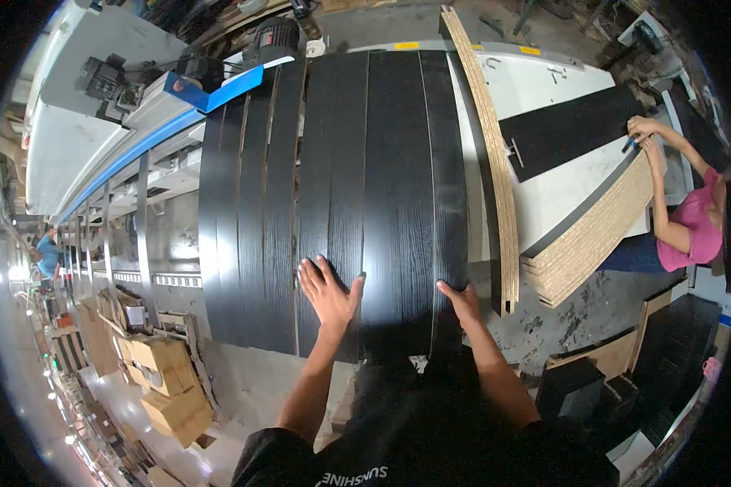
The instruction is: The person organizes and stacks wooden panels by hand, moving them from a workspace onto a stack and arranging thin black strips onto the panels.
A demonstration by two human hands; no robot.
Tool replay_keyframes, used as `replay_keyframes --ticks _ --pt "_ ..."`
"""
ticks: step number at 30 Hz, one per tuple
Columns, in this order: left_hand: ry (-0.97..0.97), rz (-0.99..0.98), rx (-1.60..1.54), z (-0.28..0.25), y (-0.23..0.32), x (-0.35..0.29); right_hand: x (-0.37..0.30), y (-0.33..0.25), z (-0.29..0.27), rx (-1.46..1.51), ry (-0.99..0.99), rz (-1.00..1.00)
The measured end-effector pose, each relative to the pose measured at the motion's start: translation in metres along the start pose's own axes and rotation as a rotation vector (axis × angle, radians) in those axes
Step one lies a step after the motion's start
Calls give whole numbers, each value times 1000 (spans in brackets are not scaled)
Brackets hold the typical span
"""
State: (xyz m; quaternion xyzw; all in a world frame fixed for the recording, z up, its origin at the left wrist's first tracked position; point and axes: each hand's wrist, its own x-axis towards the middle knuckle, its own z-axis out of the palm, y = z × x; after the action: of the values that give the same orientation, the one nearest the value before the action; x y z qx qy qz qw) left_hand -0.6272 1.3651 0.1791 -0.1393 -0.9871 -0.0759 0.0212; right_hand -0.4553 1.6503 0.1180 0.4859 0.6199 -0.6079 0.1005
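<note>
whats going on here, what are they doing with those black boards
A person stands at a machine bed with both hands flat on a row of long black wood-grain panels. The left hand presses one panel near its close end, and the right hand rests on the right edge of the row. At the right, another person in a pink shirt handles a stack of chipboard panels.

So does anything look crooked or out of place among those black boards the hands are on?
Mostly tidy. The black boards lie side by side under the left hand and right hand, but their near ends are uneven, the left ones stopping shorter. One bare chipboard strip stands on edge along their right side.
</note>
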Motion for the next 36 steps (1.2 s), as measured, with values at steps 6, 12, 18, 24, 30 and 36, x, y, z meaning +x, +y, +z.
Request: replay_keyframes --ticks 6,12,18,24,30,36 --pt "133 -76 -84 -5 -21 61 0 -18 -4 97 -114 -51" --pt "52 8 -263 6 33 49 -28 -36 2 145 113 -411" --pt "-242 -126 -806 7 142 30 -75 -96 23 -393 397 -232" --pt "-137 -64 -619 16 170 43 -65 -53 47 -68 304 -393" --pt "-208 -198 -775 4 171 37 -59 -68 3 235 -154 -304" --pt "-683 -457 -1302 -9 209 50 -56 -50 -25 -58 -147 -351"
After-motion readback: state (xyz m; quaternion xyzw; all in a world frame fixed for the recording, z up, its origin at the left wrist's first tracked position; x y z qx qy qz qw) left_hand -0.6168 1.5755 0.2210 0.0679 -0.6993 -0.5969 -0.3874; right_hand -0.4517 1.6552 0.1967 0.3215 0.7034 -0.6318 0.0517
